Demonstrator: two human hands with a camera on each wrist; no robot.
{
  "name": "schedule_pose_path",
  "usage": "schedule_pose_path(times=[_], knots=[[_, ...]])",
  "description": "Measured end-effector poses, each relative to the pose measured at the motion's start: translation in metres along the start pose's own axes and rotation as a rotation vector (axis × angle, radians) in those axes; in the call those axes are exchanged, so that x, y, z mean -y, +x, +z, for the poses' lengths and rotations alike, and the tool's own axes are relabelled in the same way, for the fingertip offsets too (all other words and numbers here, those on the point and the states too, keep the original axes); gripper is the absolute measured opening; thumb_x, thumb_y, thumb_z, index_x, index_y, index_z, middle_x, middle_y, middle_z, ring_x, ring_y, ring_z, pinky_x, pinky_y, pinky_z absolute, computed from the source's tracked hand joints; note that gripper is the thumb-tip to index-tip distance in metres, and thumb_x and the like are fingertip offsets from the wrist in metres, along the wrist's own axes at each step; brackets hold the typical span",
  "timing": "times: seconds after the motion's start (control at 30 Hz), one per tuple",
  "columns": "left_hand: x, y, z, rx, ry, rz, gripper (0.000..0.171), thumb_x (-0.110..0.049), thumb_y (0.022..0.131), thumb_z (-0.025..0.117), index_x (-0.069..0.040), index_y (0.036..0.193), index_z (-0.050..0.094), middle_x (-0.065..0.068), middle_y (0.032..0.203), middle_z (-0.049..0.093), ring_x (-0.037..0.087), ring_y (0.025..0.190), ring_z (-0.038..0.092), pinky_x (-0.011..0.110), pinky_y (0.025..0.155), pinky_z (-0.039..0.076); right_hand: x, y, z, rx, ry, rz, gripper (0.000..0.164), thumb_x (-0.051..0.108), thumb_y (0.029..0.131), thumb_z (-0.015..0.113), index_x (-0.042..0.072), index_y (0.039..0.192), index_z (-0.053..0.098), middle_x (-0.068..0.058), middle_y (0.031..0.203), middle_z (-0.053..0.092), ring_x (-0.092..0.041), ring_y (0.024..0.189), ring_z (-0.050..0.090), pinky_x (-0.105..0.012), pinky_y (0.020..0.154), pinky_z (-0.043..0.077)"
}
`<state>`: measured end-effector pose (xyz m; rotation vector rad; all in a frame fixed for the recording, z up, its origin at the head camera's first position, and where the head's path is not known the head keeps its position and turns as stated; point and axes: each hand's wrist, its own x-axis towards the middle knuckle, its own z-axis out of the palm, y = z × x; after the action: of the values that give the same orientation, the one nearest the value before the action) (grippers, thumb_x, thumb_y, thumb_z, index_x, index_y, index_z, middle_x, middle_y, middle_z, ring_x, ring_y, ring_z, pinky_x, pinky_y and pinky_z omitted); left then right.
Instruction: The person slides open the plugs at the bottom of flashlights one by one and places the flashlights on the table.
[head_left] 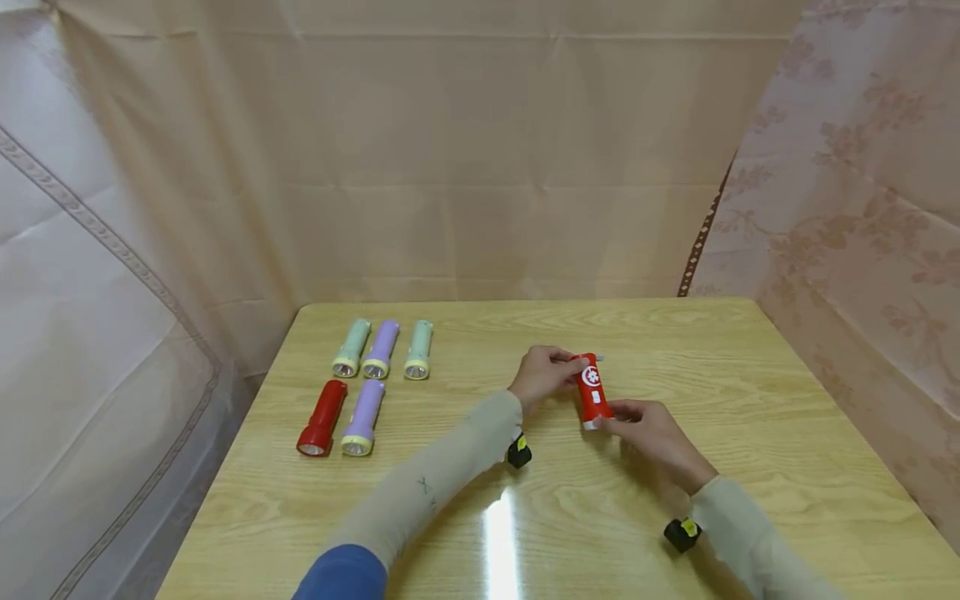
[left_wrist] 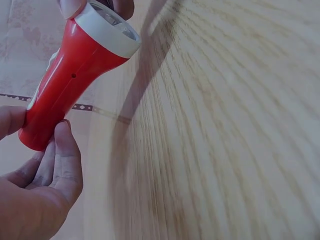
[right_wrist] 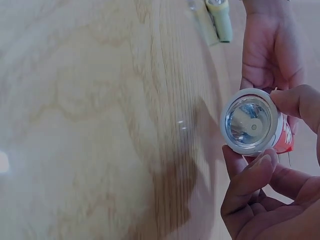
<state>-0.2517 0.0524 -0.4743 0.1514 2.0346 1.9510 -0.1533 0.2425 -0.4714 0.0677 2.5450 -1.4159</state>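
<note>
A red flashlight (head_left: 591, 392) with a white emblem, a white switch and a white head rim is held between both hands, over the right half of the table. My left hand (head_left: 543, 377) pinches its tail end between thumb and fingers; a small grey piece shows beside that end. At the head, my right hand (head_left: 656, 433) grips the white rim. In the left wrist view the flashlight (left_wrist: 72, 75) slants with its head upward, above the wood surface. The right wrist view looks into the clear lens (right_wrist: 250, 122), with right thumb and fingers on either side of the rim.
Toward the left of the wooden table (head_left: 720, 333) lie a mint flashlight (head_left: 351, 348), a purple one (head_left: 382, 348) and another mint one (head_left: 418, 348). Nearer are a dark red flashlight (head_left: 322, 418) and a purple one (head_left: 364, 417). A beige curtain (head_left: 487, 167) hangs behind.
</note>
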Motion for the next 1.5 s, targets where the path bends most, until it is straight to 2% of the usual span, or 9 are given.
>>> schedule_pose_path(times=[0.17,0.33,0.43,0.73,0.93,1.0,1.23,1.4,1.5], knots=[[0.001,0.010,0.011,-0.001,0.016,-0.004,0.024,-0.021,0.094,0.078,-0.002,0.108,0.074,0.004,0.092,0.074,0.020,0.080,0.073,0.041,0.080,0.062,-0.006,0.004,-0.009,-0.016,-0.001,0.038,0.068,0.046,0.090,0.080,-0.002,0.135,0.063,-0.012,0.125,0.068,-0.024,0.102,0.055,-0.031,0.080,0.046],[0.001,0.021,0.021,-0.011,0.043,-0.026,0.024,-0.023,0.094,0.079,-0.003,0.108,0.074,0.002,0.091,0.073,0.020,0.080,0.073,0.041,0.081,0.061,-0.011,0.007,-0.018,-0.029,-0.011,0.052,0.072,0.052,0.087,0.080,0.001,0.136,0.064,-0.014,0.134,0.066,-0.028,0.120,0.055,-0.043,0.098,0.045],[-0.001,0.027,0.030,-0.012,0.029,-0.034,0.024,-0.022,0.093,0.080,-0.003,0.107,0.074,0.003,0.091,0.073,0.019,0.079,0.073,0.042,0.081,0.061,-0.015,0.007,-0.024,-0.038,-0.009,0.057,0.073,0.053,0.088,0.079,0.001,0.137,0.063,-0.015,0.137,0.064,-0.030,0.126,0.053,-0.049,0.104,0.041],[-0.015,0.034,0.057,-0.058,-0.008,-0.030,0.020,-0.017,0.093,0.080,-0.001,0.102,0.073,0.004,0.086,0.071,0.018,0.073,0.071,0.045,0.082,0.061,-0.021,0.008,-0.040,-0.073,0.021,0.070,0.073,0.050,0.092,0.075,-0.003,0.139,0.059,-0.018,0.139,0.062,-0.029,0.122,0.051,-0.042,0.099,0.042],[-0.016,0.038,0.069,-0.067,-0.005,-0.040,0.022,-0.018,0.093,0.080,-0.001,0.103,0.072,0.005,0.088,0.071,0.019,0.075,0.072,0.045,0.081,0.061,-0.028,0.010,-0.049,-0.080,0.053,0.071,0.070,0.045,0.094,0.075,-0.006,0.138,0.059,-0.022,0.140,0.059,-0.032,0.129,0.048,-0.047,0.107,0.038],[-0.014,0.040,0.073,-0.084,0.005,-0.048,0.023,-0.019,0.092,0.081,-0.002,0.103,0.071,0.005,0.087,0.071,0.020,0.076,0.073,0.044,0.080,0.062,-0.029,0.011,-0.050,-0.082,0.046,0.079,0.070,0.045,0.094,0.075,-0.006,0.138,0.059,-0.021,0.139,0.060,-0.031,0.127,0.048,-0.045,0.105,0.038],[-0.010,0.046,0.084,-0.096,0.016,-0.071,0.021,-0.020,0.092,0.081,-0.006,0.104,0.072,0.003,0.084,0.071,0.017,0.070,0.071,0.042,0.075,0.062,-0.031,0.010,-0.056,-0.091,0.047,0.125,0.071,0.047,0.093,0.075,-0.003,0.140,0.058,-0.015,0.133,0.062,-0.023,0.100,0.047,-0.031,0.079,0.044],[-0.011,0.050,0.088,-0.103,0.029,-0.074,0.019,-0.018,0.092,0.080,-0.005,0.103,0.072,0.004,0.084,0.070,0.019,0.071,0.071,0.041,0.075,0.062,-0.032,0.012,-0.059,-0.101,0.059,0.130,0.068,0.046,0.093,0.075,-0.003,0.137,0.060,-0.011,0.124,0.063,-0.021,0.096,0.046,-0.029,0.075,0.042],[-0.012,0.052,0.092,-0.110,0.081,-0.068,0.019,-0.018,0.093,0.080,-0.004,0.103,0.072,0.004,0.084,0.071,0.019,0.071,0.071,0.038,0.073,0.062,-0.034,0.012,-0.060,-0.106,0.056,0.135,0.067,0.047,0.093,0.075,-0.003,0.137,0.061,-0.009,0.119,0.063,-0.020,0.092,0.046,-0.028,0.071,0.043]])
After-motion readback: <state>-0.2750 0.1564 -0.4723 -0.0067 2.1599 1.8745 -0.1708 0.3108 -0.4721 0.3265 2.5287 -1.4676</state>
